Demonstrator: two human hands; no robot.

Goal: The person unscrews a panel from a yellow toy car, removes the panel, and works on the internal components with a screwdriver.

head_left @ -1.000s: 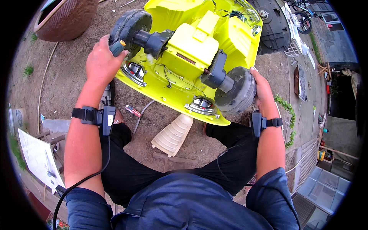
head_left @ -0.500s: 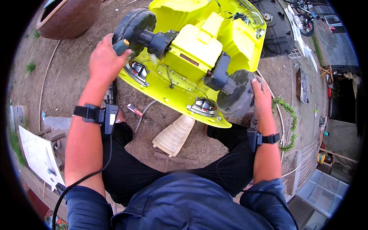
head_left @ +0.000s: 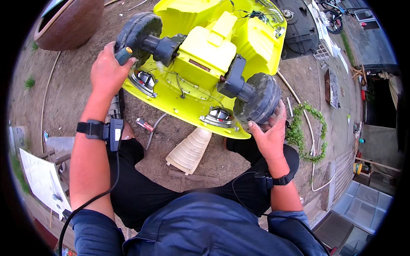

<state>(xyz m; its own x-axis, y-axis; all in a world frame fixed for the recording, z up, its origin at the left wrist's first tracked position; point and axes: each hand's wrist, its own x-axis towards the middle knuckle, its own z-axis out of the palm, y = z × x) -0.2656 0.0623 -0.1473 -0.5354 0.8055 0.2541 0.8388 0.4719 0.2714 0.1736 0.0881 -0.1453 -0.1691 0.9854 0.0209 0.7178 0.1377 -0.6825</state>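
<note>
A bright yellow plastic ride-on toy car body [head_left: 166, 104] lies underside up in front of me, with wires and lamps showing. Dark motor housings join its yellow centre box [head_left: 209, 53] to two black wheels. My left hand [head_left: 106, 70] is closed round a screwdriver [head_left: 123, 55] with a dark handle and orange end, its shaft out of sight. The same hand rests against the left wheel [head_left: 139, 36]. Around the lower edge of the right wheel [head_left: 258, 98] curl the fingers of my right hand [head_left: 270, 134], thumb on the near side, some fingertips hidden.
Between my feet lie a cream ribbed plastic piece [head_left: 188, 151] and a red-and-clear screwdriver [head_left: 144, 124] beside a grey hose. A brown pot [head_left: 70, 25] stands far left. Leafy vine [head_left: 299, 132] and a pale hose [head_left: 312, 141] lie to the right; a black panel [head_left: 299, 34] is behind.
My right hand has moved from the right wheel's outer side down to its lower edge, and that wheel looks turned. The view has shifted slightly; my left hand keeps its hold.
</note>
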